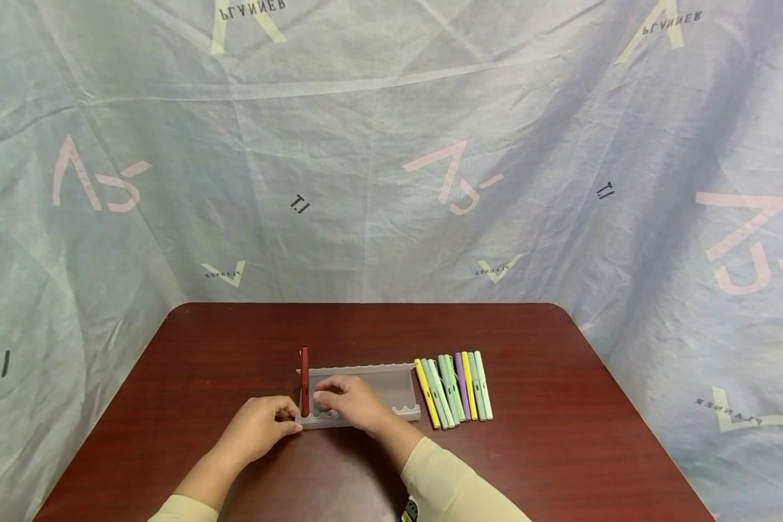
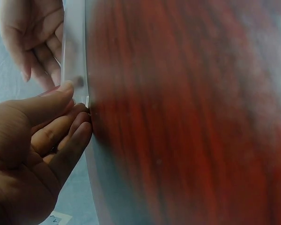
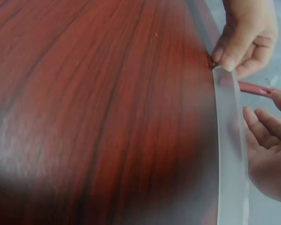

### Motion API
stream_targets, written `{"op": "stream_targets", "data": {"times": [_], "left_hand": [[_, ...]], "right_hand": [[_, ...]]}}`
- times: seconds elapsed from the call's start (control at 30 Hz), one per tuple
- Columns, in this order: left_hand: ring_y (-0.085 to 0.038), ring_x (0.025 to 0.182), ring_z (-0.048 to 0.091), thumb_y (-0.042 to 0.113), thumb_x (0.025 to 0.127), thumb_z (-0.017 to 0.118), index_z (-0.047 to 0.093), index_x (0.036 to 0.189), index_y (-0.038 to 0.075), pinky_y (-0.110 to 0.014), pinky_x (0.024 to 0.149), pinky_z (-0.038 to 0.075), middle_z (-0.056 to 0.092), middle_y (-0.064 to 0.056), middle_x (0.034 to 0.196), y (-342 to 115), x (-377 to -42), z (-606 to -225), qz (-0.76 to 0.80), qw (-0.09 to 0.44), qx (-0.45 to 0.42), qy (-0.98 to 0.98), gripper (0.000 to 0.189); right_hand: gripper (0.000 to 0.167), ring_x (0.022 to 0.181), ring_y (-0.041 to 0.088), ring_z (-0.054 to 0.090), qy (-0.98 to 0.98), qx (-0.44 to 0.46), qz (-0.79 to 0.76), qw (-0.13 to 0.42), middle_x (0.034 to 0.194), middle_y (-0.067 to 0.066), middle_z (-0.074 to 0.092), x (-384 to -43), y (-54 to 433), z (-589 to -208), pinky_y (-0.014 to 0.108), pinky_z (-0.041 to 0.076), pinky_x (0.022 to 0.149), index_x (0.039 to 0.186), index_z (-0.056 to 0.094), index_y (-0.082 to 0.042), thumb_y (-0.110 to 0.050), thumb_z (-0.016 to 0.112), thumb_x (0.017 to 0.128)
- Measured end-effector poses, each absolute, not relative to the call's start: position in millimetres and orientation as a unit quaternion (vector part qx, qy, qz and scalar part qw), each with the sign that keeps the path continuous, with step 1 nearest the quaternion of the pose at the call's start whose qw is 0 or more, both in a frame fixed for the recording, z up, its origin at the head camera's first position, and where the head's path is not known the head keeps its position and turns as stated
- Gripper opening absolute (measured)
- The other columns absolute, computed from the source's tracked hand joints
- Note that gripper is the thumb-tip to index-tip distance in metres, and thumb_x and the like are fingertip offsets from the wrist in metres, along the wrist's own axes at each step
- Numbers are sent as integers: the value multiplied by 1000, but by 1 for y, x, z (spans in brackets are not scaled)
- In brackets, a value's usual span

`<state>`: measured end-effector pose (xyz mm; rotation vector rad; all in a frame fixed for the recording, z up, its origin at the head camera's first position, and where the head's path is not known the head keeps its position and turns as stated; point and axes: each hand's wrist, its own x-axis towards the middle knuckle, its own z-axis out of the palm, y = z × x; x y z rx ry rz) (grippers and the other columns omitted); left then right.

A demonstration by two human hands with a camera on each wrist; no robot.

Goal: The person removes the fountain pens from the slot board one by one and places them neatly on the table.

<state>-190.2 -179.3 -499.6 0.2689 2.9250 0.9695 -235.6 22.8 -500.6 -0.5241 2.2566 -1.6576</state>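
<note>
A translucent pen tray (image 1: 398,389) with notched long edges lies on the table in the head view. Lengthwise in its left end rests a red pen (image 1: 304,377), its far end reaching past the tray's back edge. My left hand (image 1: 259,428) pinches the tray's near left corner between thumb and fingers, as the left wrist view also shows. Over the tray, just right of the red pen, is my right hand (image 1: 359,403), its fingers loosely bent and apart from the pen in the head view. In the right wrist view the tray's front wall (image 3: 230,140) hides part of that hand.
Several pens (image 1: 453,389) in yellow, green, white and purple lie side by side against the tray's right end. The dark red wooden table (image 1: 235,348) has rounded far corners. Grey printed cloth (image 1: 365,181) hangs behind it and along both sides.
</note>
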Motion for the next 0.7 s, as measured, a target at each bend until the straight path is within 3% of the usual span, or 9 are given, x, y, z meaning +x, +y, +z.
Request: {"op": "stream_targets", "data": {"times": [0.23,0.4,0.7], "left_hand": [[-2,72,59,23,81,80,69,84,25,-27,67,48,65,15,76,-180,-190,-500,319,24,89,943,11],[-2,73,59,22,81,80,69,84,23,-27,66,48,66,15,76,-180,-190,-501,321,23,94,942,11],[-2,71,58,22,81,80,68,84,23,-26,65,47,65,16,75,-180,-190,-501,320,14,98,942,12]], "right_hand": [[27,76,18,69,790,-167,-567,163,87,12,73,-238,8,-506,26,54,64,112,70,-4,-24,67,93],[18,73,16,68,793,-165,-565,160,82,4,71,-240,1,-509,28,55,63,102,71,-4,-18,69,91],[11,61,8,58,817,-192,-531,119,72,-6,63,-238,1,-506,19,44,53,90,65,-9,-18,72,89]]}}
